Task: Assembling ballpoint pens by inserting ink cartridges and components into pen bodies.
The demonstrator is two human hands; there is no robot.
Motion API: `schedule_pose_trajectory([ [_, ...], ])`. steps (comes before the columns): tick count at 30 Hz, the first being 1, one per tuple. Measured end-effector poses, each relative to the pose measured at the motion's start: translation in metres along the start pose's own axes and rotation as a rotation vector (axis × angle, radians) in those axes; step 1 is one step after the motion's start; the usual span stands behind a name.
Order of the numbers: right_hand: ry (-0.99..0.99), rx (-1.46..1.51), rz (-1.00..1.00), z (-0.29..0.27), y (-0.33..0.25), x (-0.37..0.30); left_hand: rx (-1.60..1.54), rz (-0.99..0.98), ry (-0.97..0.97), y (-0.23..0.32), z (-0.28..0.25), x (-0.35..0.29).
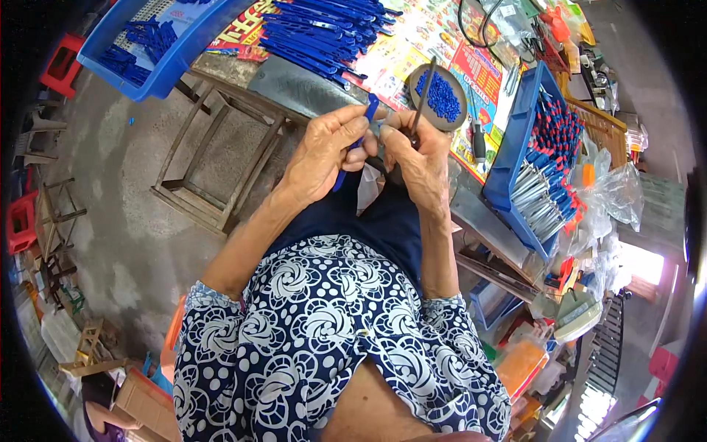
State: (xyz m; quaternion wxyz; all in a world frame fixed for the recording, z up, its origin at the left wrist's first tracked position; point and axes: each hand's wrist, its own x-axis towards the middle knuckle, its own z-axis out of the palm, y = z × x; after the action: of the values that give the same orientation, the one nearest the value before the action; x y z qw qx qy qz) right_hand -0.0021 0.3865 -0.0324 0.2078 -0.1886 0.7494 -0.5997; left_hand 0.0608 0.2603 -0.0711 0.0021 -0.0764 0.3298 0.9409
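Note:
My left hand (329,151) is closed around a long, narrow blue plastic piece (373,105), held upright over my lap. Close beside it, my right hand (420,158) grips a thin dark metal rod-like tool (425,92) that points up and away. The fingertips of both hands nearly meet; whatever lies between them is hidden. Just beyond the right hand stands a round dish (460,88) holding many tiny blue parts (442,97). Farther off to the left, a heap of similar blue plastic pieces (317,37) covers part of the table.
Printed colourful sheets (401,59) cover the table. A blue tray (166,77) with more blue pieces is at far left. On the right, a blue bin (508,158) holds metal shafts with red and blue ends. A dark-handled tool (479,144) lies near it; a wooden stool (188,191) stands left.

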Motion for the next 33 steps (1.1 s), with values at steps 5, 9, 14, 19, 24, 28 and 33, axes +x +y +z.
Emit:
schedule_pose_trajectory([
  [5,-0.055,0.057,0.088,-0.004,0.009,0.001,0.259,0.096,0.077,-0.004,0.003,-0.004],
  [9,-0.05,0.101,0.095,-0.005,0.014,0.001,0.412,0.138,0.054,-0.007,0.004,-0.005],
  [14,-0.065,0.149,0.1,-0.004,0.016,0.0,0.448,0.143,0.096,-0.012,0.004,-0.005],
  [19,-0.08,0.131,0.092,-0.004,0.023,0.001,0.598,0.156,0.137,-0.013,0.004,-0.006],
  [24,-0.098,0.158,0.103,-0.007,0.029,0.002,0.633,0.203,0.147,-0.014,0.007,-0.007],
  [28,-0.107,0.275,0.138,-0.008,0.033,0.004,0.679,0.232,0.165,-0.017,0.008,-0.007],
  [33,-0.122,0.274,0.152,-0.01,0.034,0.007,0.767,0.273,0.16,-0.029,0.0,-0.004],
])
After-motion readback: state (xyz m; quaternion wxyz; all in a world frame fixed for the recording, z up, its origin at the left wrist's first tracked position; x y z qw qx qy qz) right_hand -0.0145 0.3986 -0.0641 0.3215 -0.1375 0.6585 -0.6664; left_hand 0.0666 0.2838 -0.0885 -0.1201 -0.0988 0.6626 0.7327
